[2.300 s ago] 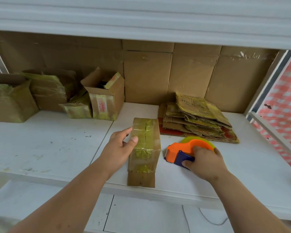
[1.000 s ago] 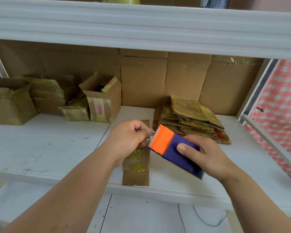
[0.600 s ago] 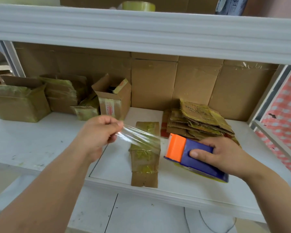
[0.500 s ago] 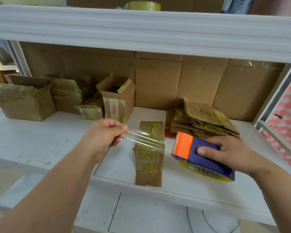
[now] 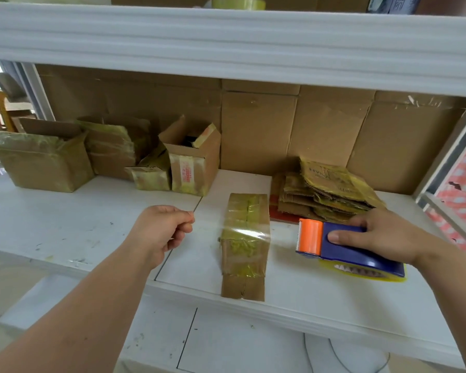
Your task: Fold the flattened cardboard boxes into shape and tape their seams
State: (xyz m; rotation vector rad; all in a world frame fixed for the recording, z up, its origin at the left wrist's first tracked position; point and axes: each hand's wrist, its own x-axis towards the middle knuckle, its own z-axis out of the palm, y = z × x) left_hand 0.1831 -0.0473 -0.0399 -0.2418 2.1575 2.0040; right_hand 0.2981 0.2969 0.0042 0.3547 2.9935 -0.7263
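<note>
A small folded cardboard box [image 5: 244, 267] covered in old yellowish tape lies on the white shelf [image 5: 65, 227], its near end over the front edge. A strip of clear tape [image 5: 242, 232] stretches across the top of the box. My left hand [image 5: 160, 232] pinches the tape's free end to the left of the box. To the right of the box, my right hand [image 5: 382, 235] grips the orange and blue tape dispenser [image 5: 342, 246], which carries a yellow roll. A stack of flattened boxes [image 5: 326, 195] lies behind the dispenser.
Several folded, taped boxes [image 5: 43, 160] stand at the back left, one of them open-topped [image 5: 194, 160]. Cardboard sheets [image 5: 293, 127] line the back wall. A white upper shelf [image 5: 226, 47] overhangs, with a tape roll [image 5: 238, 1] on it. A metal post [image 5: 441, 154] stands at the right.
My right hand picked up the dispenser and my left hand took the tape end. The hands moved apart, drawing the strip out and down across the box top.
</note>
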